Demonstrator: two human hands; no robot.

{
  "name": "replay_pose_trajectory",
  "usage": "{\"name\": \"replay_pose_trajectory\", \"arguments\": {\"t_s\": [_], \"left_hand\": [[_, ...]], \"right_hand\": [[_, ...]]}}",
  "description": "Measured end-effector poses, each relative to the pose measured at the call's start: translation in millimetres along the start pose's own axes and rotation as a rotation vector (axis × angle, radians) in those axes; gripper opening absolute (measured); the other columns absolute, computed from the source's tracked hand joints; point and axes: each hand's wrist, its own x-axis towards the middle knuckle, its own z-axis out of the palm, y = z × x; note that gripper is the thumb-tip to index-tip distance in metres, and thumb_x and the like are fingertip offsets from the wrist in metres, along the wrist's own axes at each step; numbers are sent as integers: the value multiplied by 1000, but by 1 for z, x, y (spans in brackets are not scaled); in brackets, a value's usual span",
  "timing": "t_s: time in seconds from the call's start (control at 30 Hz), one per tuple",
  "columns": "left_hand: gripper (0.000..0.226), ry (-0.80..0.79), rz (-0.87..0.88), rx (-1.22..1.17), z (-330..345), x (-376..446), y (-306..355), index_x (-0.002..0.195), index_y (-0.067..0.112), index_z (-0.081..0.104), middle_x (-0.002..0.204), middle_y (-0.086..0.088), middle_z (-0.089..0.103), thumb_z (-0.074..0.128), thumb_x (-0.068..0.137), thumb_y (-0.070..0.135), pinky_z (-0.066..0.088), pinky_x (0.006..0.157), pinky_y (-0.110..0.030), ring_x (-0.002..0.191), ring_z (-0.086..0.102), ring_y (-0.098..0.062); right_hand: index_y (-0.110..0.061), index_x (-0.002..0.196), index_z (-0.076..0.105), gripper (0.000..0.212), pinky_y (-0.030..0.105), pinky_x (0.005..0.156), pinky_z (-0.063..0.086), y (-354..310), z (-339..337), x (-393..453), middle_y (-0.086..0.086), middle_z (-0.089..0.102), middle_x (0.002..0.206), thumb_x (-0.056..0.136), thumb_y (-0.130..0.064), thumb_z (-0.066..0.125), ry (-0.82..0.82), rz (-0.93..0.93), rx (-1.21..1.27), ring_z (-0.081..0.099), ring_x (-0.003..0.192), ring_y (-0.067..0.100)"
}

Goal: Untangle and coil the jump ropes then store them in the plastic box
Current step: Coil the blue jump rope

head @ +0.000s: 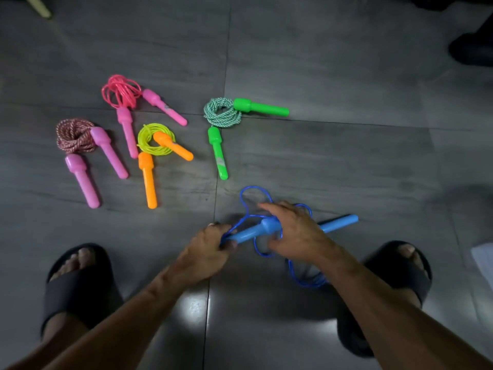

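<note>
Low over the grey floor tiles (346, 89), between two black slippers: left hand (210, 252) curled round a blue handle (250, 233). Right hand (296, 231), fingers loosely bent over looped blue cord (256, 193); grip unclear. Beyond, four coiled ropes, green one (222, 112) nearest.

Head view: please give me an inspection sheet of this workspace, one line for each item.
Surface: grey tiled floor.
Job's things: four coiled ropes lie apart on the floor; blue rope is in loose loops; no plastic box seen.
Clutter: white object at the right edge.
Grippers: left hand grips a blue handle; right hand rests over the loops, its grip hidden.
Cables: nothing seen.
Surroundings: black sandals, dark shapes at the top right.
</note>
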Motion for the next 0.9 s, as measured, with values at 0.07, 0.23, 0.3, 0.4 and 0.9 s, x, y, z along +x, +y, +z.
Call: {"name": "replay_pose_trajectory", "arguments": {"t_s": [0.07, 0.23, 0.3, 0.4, 0.9], "left_hand": [[17, -79, -55, -248, -29, -6, 22, 80, 19, 60, 66, -1, 56, 55, 93, 11, 48, 62, -19, 57, 56, -7], [12, -23, -103, -364, -98, -28, 63, 80, 17, 58, 72, -5, 54, 57, 90, 10, 48, 55, -22, 60, 59, -14], [18, 21, -10, 59, -119, -40, 79, 99, 15, 62, 91, -5, 59, 55, 88, 27, 44, 74, -29, 91, 58, -25], [65, 194, 145, 451, -140, -68, 108, 136, 17, 42, 137, -4, 46, 43, 86, 57, 35, 102, -34, 128, 40, -25], [34, -134, 364, -282, -192, -166, 177, 127, 18, 44, 92, -7, 67, 47, 96, 3, 54, 71, -29, 78, 66, -18]], "right_hand": [[-30, 129, 52, 60, 30, 99, 40, -15, -15, -4, -4, 55, 121, 72, -18, 67, 3, -45, -6, 52, 115, 16], [-26, 108, 66, 37, 16, 71, 39, -62, -76, -23, -10, 63, 97, 73, -18, 74, 31, -88, 103, 57, 83, 5], [-26, 99, 67, 32, 17, 63, 40, -84, -102, -35, -13, 60, 84, 69, -20, 77, 30, -105, 107, 54, 70, 2], [-22, 90, 67, 29, 25, 65, 45, -113, -135, -58, -6, 62, 81, 64, -18, 80, 69, -129, 156, 55, 69, 10], [-21, 126, 55, 50, 11, 102, 22, -115, -211, -162, 6, 41, 140, 79, -6, 65, 460, 51, -40, 28, 138, 15]]}}
